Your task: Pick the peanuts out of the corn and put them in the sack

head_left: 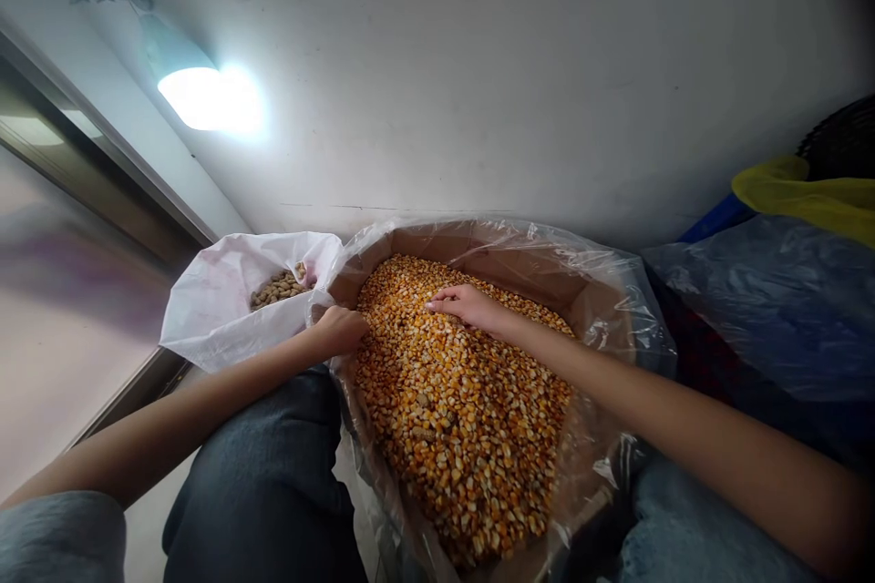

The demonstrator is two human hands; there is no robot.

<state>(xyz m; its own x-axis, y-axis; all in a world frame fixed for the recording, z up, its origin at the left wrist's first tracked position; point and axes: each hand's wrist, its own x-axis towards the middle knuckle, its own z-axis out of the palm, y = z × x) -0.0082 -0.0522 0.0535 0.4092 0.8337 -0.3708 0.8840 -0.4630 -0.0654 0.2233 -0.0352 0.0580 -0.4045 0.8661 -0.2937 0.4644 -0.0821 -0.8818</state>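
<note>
A cardboard box lined with clear plastic film is heaped with dried yellow-orange corn kernels. My right hand lies flat and spread on top of the kernels, near the far side of the box. My left hand is curled at the left edge of the heap, beside the plastic rim. Its fingers are hidden, so I cannot tell whether it holds kernels. To the left, a white plastic bag stands open with a small pile of pale brown peanuts or beans inside.
My knees in dark jeans lie below the box. A grey-white wall rises behind it, with a bright lamp high on the left. A glass door is at the left, and a blue plastic-covered bundle and a yellow bag are at the right.
</note>
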